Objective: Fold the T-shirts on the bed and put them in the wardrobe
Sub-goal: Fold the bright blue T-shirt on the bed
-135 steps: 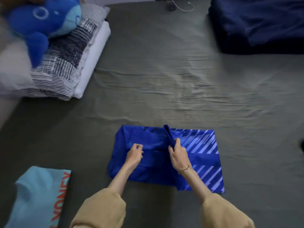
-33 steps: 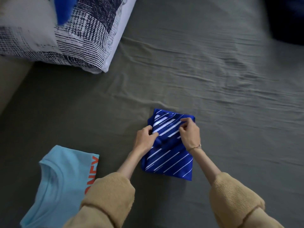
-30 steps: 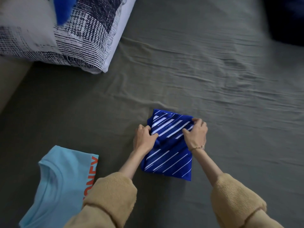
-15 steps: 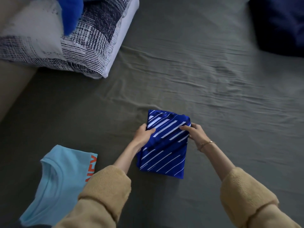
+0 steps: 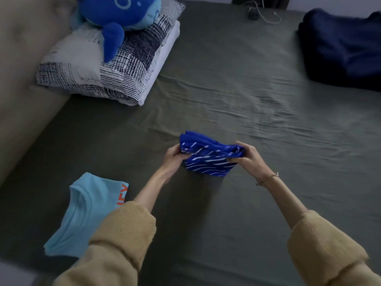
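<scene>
The left hand [image 5: 172, 156] grips the left end of the blue shirt [image 5: 208, 156], fingers curled around its edge. The right hand [image 5: 246, 156] grips the opposite end, thumb on top and fingers tucked beneath the bundle. Between them the shirt is a compact folded packet, its white diagonal stripes facing the camera (the upper layers bunch a little where the right hand squeezes them). Its lower edge sits close to the bed [image 5: 237, 100], over a dark shadow; whether it touches the sheet cannot be told.

A thin bracelet [image 5: 268, 178] circles the right wrist. Both forearms are bare up to tan fleece sleeves [image 5: 123, 234], pushed back toward the elbows.

Near the left sleeve, and partly hidden by it, a light blue shirt [image 5: 82, 209] lies folded flat on the bed, collar toward the camera, orange lettering along its far edge. It is well apart from the blue shirt.

The sheet is grey-green and wrinkled across the middle. At the far left a patterned pillow [image 5: 115, 73] rests on a white one beside a beige headboard [image 5: 24, 69], with a blue plush toy [image 5: 119, 19] on top. At the far right corner lies a dark navy blanket [image 5: 342, 46]. A white cable [image 5: 268, 16] trails near the bed's far edge.
</scene>
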A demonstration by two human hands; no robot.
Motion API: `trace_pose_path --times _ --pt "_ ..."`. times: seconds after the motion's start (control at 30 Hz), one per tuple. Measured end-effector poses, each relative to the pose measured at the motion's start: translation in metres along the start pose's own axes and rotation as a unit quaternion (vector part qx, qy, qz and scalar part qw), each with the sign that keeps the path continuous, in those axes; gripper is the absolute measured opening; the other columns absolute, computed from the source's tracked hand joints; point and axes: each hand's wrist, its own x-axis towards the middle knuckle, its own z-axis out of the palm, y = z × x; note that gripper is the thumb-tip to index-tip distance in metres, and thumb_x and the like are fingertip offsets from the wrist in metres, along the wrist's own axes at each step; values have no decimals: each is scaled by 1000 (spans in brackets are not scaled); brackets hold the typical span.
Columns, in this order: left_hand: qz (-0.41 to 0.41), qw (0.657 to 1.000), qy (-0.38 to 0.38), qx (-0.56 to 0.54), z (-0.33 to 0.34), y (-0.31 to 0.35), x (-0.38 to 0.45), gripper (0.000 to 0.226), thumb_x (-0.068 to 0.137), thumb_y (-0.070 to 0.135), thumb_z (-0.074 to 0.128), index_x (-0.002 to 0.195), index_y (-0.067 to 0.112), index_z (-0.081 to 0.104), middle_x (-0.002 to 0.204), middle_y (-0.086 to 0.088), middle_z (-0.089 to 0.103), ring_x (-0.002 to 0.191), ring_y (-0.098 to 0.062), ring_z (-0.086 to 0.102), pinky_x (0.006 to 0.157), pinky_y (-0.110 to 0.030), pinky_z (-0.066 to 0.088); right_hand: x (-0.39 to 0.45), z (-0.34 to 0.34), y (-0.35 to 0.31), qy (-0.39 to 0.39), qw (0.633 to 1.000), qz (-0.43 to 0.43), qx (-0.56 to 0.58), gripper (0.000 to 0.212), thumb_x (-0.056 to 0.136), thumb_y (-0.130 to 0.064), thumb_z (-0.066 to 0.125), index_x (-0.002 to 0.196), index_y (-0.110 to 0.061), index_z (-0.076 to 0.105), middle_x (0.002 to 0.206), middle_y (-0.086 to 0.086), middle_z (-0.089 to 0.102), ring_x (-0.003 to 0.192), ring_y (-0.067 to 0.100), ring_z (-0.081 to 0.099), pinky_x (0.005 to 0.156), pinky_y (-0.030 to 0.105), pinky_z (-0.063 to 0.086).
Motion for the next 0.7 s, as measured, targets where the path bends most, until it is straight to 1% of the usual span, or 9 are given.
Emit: trace_pose_path --times 0.07,0.2,0.33,0.4,0.47,0.53,0.57,0.63,0.7 --pt "4 999 29 16 2 -7 -20 29 84 -11 55 110 -2 62 96 -6 65 75 0 58 63 -4 43 -19 4 8 -35 999 -13 -30 27 67 5 71 86 -13 64 77 -6 60 73 -5 53 70 16 43" --pt "9 999 21 36 2 -36 -70 33 88 -15 48 108 9 60 55 22 63 56 14 57 58 -4 42 -65 24 33 -113 987 -1 -117 29 61 -8 70 89 -17 69 78 -26 62 81 -12 54 79 12 41" --pt "-81 994 10 73 -2 -87 -103 30 89 -16 46 90 4 68 53 17 64 62 4 59 55 -6 43 -106 54 61 -186 964 6 -188 32 70 -3 73 97 -19 71 84 -33 61 82 -17 54 76 2 36" --pt "-149 987 18 59 -2 -107 -111 30 90 -14 45 99 4 66 73 5 68 72 -10 60 57 -11 48 -118 67 77 -202 954 17 -220 32 73 -3 69 100 -18 72 97 -16 66 86 -7 55 77 2 36" --pt "-188 981 35 42 2 -125 -115 35 93 -10 38 112 6 62 100 -9 65 85 -19 61 72 -25 55 -129 77 93 -228 944 35 -237 36 73 3 62 102 -17 71 106 -6 67 93 4 59 85 10 43" --pt "-206 974 78 60 5 -139 -113 36 93 -6 31 113 11 56 118 -11 59 102 -25 58 90 -36 50 -136 82 102 -245 943 58 -216 43 70 11 56 100 -15 71 108 -3 66 97 9 61 89 19 47" --pt "-225 966 110 58 7 -144 -111 31 93 -2 33 111 13 54 122 -13 58 107 -28 56 94 -38 47 -138 83 103 -239 945 67 -212 44 69 13 53 100 -14 71 107 -3 66 97 10 60 86 18 48" --pt "-254 953 152 61 11 -145 -108 18 94 12 47 110 8 54 122 -16 58 111 -30 54 94 -37 44 -136 83 103 -172 957 84 -218 40 70 13 51 97 -9 70 100 -2 67 91 10 59 78 13 47" --pt "-265 950 138 91 13 -145 -105 39 93 34 56 116 3 53 120 -13 57 113 -29 53 92 -34 42 -130 83 105 -41 966 128 -219 31 74 9 53 98 -5 66 97 4 65 87 17 58 74 19 42"
